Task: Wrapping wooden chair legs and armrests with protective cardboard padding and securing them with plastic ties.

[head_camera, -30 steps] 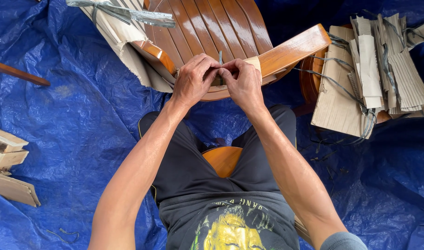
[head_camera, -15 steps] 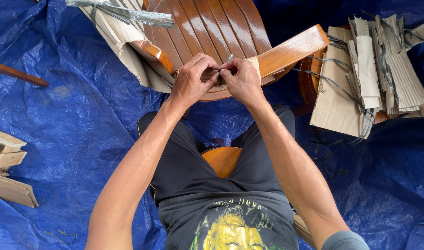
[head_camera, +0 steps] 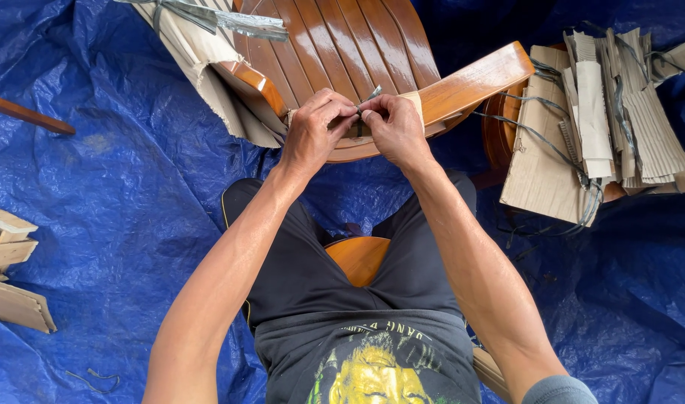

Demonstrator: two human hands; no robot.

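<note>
I see both hands meeting at the front edge of the varnished wooden chair (head_camera: 335, 37). The left hand (head_camera: 312, 131) and the right hand (head_camera: 395, 127) are each closed in a pinch on the same thin grey strap (head_camera: 370, 95), whose short free end stands up between the fingertips. The strap sits over a strip of cardboard padding (head_camera: 411, 102) on the chair's rail, just beside the armrest (head_camera: 473, 75).

In my judgement the strap is light, thin and quite stiff, and probably slippery, so it needs a firm pinch close to the crossing point, not at the loose tip. It can spring back if one side is let go. The chair looks heavy and rigid, with a glossy surface that scratches easily, so I would press only through the cardboard.

To the right lies a pile of cardboard pieces (head_camera: 604, 112) with more straps, and everything rests on a blue tarpaulin (head_camera: 110, 194).
</note>
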